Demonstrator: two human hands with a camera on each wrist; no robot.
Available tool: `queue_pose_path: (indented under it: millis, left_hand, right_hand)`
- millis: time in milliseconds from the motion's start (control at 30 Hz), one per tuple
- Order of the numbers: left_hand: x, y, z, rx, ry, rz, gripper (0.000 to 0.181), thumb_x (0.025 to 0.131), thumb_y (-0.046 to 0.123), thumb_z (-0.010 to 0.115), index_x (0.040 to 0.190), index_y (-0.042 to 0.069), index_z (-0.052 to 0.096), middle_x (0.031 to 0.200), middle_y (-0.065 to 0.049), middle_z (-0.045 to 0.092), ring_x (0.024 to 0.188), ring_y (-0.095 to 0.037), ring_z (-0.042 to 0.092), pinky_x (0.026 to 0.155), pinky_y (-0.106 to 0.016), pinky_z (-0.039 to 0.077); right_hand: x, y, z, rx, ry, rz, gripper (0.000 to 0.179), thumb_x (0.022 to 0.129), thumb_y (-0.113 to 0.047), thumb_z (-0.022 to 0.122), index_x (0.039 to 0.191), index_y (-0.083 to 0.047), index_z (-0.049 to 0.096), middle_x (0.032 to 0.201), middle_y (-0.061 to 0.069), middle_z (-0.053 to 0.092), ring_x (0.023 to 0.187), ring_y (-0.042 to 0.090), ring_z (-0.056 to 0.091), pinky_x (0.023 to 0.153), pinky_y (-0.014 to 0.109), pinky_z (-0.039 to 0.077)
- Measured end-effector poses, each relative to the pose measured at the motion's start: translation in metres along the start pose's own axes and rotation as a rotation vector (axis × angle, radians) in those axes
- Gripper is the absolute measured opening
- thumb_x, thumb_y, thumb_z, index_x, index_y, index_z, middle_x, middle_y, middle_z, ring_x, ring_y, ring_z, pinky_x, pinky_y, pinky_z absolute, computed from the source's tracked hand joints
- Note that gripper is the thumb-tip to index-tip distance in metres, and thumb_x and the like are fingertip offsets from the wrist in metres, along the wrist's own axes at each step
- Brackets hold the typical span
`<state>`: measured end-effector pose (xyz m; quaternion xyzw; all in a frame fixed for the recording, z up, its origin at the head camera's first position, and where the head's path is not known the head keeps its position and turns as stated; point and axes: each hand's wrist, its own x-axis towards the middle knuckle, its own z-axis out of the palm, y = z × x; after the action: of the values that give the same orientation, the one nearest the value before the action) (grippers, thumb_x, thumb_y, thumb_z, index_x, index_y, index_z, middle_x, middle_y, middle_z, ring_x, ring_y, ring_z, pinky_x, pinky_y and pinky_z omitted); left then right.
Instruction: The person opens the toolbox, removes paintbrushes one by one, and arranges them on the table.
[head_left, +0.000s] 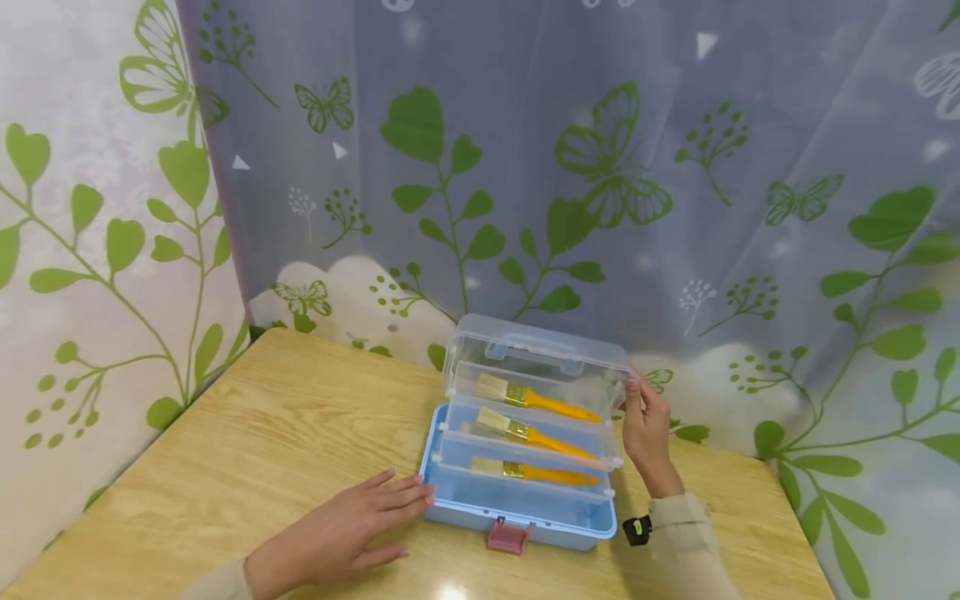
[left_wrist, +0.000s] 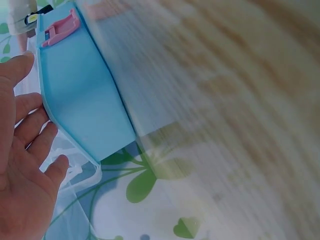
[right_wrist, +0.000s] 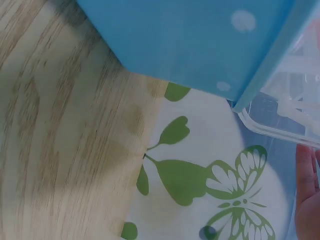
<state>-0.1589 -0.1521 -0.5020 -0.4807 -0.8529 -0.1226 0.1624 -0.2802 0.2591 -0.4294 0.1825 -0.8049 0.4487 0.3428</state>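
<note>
A light blue storage box [head_left: 555, 533] stands on the table with its clear lid [head_left: 540, 335] raised at the back. Clear stepped trays inside hold an upper paintbrush [head_left: 547, 402], a middle paintbrush [head_left: 536, 435] and a lower paintbrush [head_left: 536, 473], all with yellow handles and pale bristles. A pink latch [head_left: 508, 536] hangs at the box's front. My right hand [head_left: 648, 429] holds the lid's right edge, thumb on the near side and other fingers partly hidden behind. My left hand [head_left: 352, 525] has its fingers extended, fingertips at the box's left wall.
The wooden table [head_left: 300, 417] extends left of the box and in front of it. Behind it hangs a grey-blue curtain [head_left: 480, 167] printed with green leaves and butterflies. A small black device [head_left: 637, 531] sits at the right wrist.
</note>
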Motion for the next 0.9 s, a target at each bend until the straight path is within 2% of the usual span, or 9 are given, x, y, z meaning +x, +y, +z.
queue_pose_path:
  millis: [100,167,200,333,467,633,800,900]
  left_hand:
    - [-0.001,0.002,-0.001,-0.016,-0.009,-0.005,0.063,0.097,0.035,0.069,0.151,0.008,0.050,0.155,-0.006,0.050,0.142,-0.023,0.049,0.110,-0.053,0.045]
    - [-0.001,0.002,-0.002,-0.023,-0.011,-0.007,0.063,0.097,0.035,0.069,0.151,0.008,0.049,0.156,-0.006,0.049,0.142,-0.023,0.048,0.111,-0.052,0.045]
    - [-0.001,0.003,-0.002,-0.024,-0.010,-0.007,0.063,0.098,0.035,0.068,0.151,0.008,0.049,0.156,-0.005,0.049,0.142,-0.023,0.048,0.111,-0.052,0.044]
    - [0.001,0.004,-0.003,-0.015,-0.004,-0.005,0.063,0.098,0.035,0.068,0.151,0.008,0.049,0.156,-0.005,0.048,0.143,-0.023,0.048,0.112,-0.052,0.044]
    - [0.000,0.005,-0.003,-0.003,-0.006,-0.005,0.062,0.097,0.034,0.069,0.150,0.008,0.051,0.154,-0.006,0.050,0.141,-0.023,0.049,0.111,-0.052,0.044]
    - [-0.004,0.010,-0.006,0.004,-0.020,-0.022,0.059,0.099,0.035,0.066,0.150,0.008,0.052,0.154,-0.006,0.051,0.142,-0.022,0.048,0.112,-0.052,0.043]
    - [-0.007,0.016,-0.008,0.001,-0.019,-0.036,0.057,0.101,0.035,0.064,0.151,0.010,0.051,0.154,-0.004,0.050,0.142,-0.020,0.049,0.112,-0.052,0.043]
    - [-0.010,0.019,-0.008,0.008,-0.007,-0.011,0.054,0.101,0.033,0.064,0.148,0.009,0.054,0.152,-0.004,0.054,0.140,-0.021,0.052,0.108,-0.051,0.048]
  right_hand:
    - [-0.002,0.002,0.001,0.039,-0.020,0.063,0.034,0.106,0.005,0.043,0.134,0.011,0.060,0.099,0.036,0.065,0.073,0.010,0.060,0.072,0.011,0.055]
    - [-0.002,0.004,0.002,0.075,-0.012,0.096,0.032,0.105,0.005,0.045,0.131,0.012,0.062,0.115,0.035,0.066,0.079,0.007,0.062,0.074,0.012,0.056]
    - [-0.002,0.005,0.003,0.089,-0.006,0.110,0.031,0.105,0.004,0.046,0.130,0.012,0.063,0.117,0.035,0.066,0.080,0.006,0.062,0.075,0.012,0.057]
    - [-0.001,0.009,0.005,0.135,0.036,0.173,0.028,0.102,0.001,0.056,0.126,0.012,0.066,0.116,0.035,0.067,0.083,0.005,0.064,0.076,0.011,0.055]
    - [-0.003,0.012,0.007,0.152,0.072,0.225,0.026,0.098,0.002,0.063,0.121,0.014,0.068,0.106,0.037,0.068,0.081,0.005,0.065,0.071,0.009,0.054]
    - [-0.004,0.013,0.010,0.191,0.112,0.214,0.023,0.094,0.007,0.066,0.114,0.018,0.069,0.104,0.039,0.068,0.077,0.004,0.066,0.067,0.011,0.056]
    - [-0.005,0.012,0.013,0.195,0.162,0.144,0.020,0.090,0.013,0.067,0.109,0.021,0.069,0.093,0.041,0.065,0.072,0.003,0.065,0.066,0.010,0.055]
    - [-0.010,0.021,0.016,0.172,0.184,0.099,0.019,0.090,0.015,0.066,0.108,0.021,0.069,0.091,0.042,0.065,0.070,0.001,0.062,0.065,0.008,0.053]
